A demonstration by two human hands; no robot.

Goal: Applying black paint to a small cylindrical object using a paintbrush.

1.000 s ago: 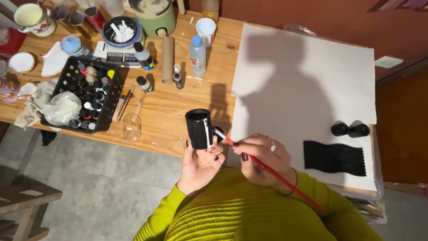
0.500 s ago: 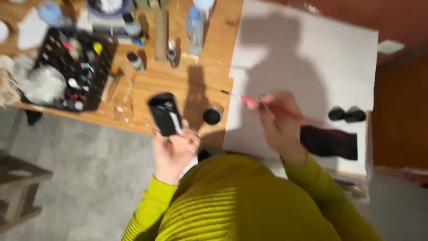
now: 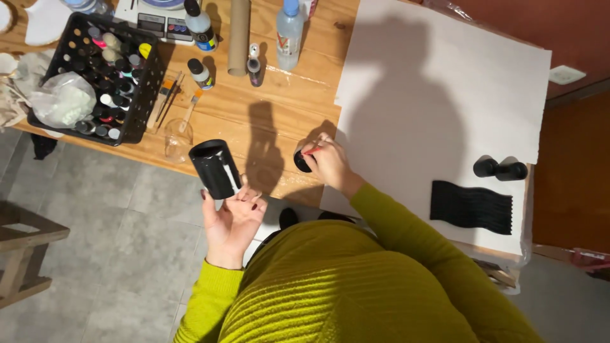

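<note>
Two hands are sharing the work: the left hand [image 3: 232, 216] is holding a glossy black cylindrical cup [image 3: 215, 168] off the table's near edge, fingers curled around its base, mouth tipped away. A second ago the thin red-handled paintbrush [image 3: 311, 150] was touching that cup; now the right hand [image 3: 327, 162] is pinching it over a small black round paint lid [image 3: 301, 161] on the pale wooden table [image 3: 279, 108], suggesting a reload. Beyond are lying a large white paper sheet [image 3: 445, 95] and a black plastic crate of paint bottles [image 3: 105, 76].
</note>
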